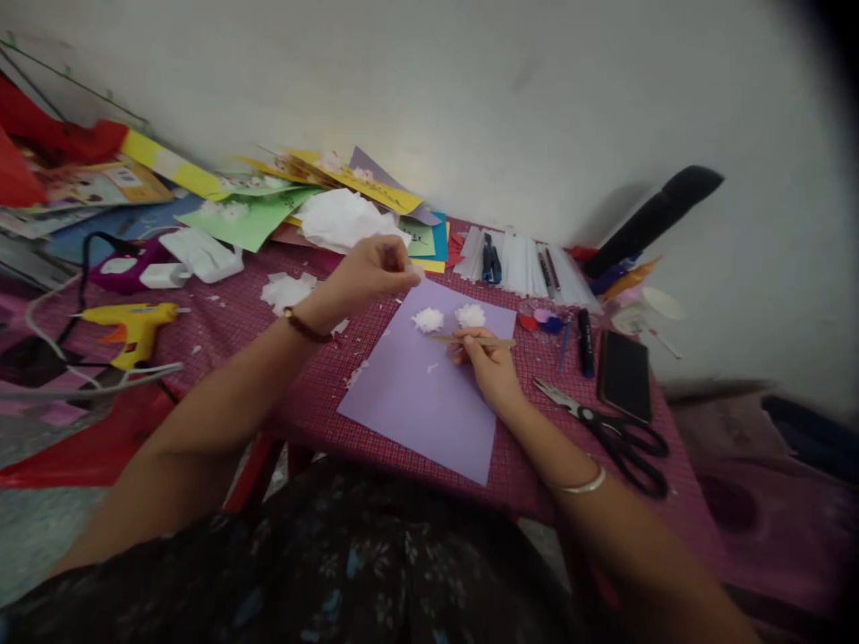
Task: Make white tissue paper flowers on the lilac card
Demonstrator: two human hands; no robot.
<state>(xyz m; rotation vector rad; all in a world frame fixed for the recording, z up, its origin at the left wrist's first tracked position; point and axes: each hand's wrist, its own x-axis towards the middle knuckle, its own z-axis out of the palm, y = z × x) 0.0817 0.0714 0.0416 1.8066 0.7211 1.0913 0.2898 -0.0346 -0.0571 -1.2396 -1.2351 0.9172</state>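
A sheet of purple paper (416, 402) lies at a slant on the table in front of me. Two fluffy white clumps, one on the left (428, 320) and one on the right (470, 315), sit near its far edge. My left hand (376, 268) is raised over the sheet's far left corner, its fingertips pinched on a small piece of white paper (416, 271). Resting low over the sheet, my right hand (487, 358) is closed around a thin wooden stick (443, 339), whose tip points left, just below the left clump. A tiny white scrap (432, 368) lies on the purple surface.
Scissors (604, 429), a dark phone-like slab (624, 374) and a black marker (586, 344) lie on the right. A yellow glue gun (134, 329) with cables is at the left. White paper pieces (287, 291), crumpled paper (349, 219) and coloured cards (255, 219) lie farther back.
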